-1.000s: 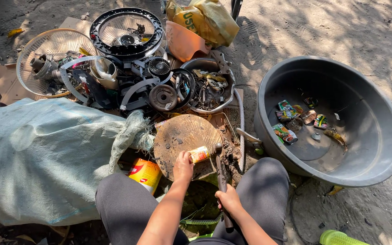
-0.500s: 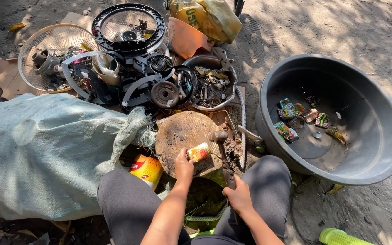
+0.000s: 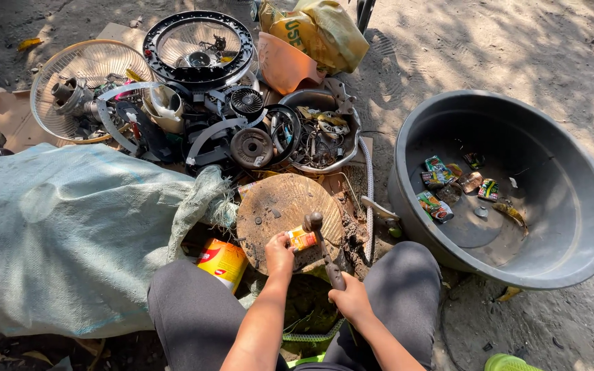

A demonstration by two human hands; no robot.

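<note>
The left hand point(image 3: 280, 253) pinches a small can point(image 3: 302, 238) and steadies it on a round wooden block point(image 3: 276, 206), which gives a hard base between the person's knees. The right hand point(image 3: 350, 300) is wrapped shut around the handle of a hammer point(image 3: 324, 249), whose head sits touching the can's top, apparently lined up to flatten it. To the right a grey basin point(image 3: 572, 206) holds several crushed cans point(image 3: 436, 204), near enough to drop pieces in, while fan guards point(image 3: 91, 65), a woven sack point(image 3: 56, 227) and scrap lie around the block.
</note>
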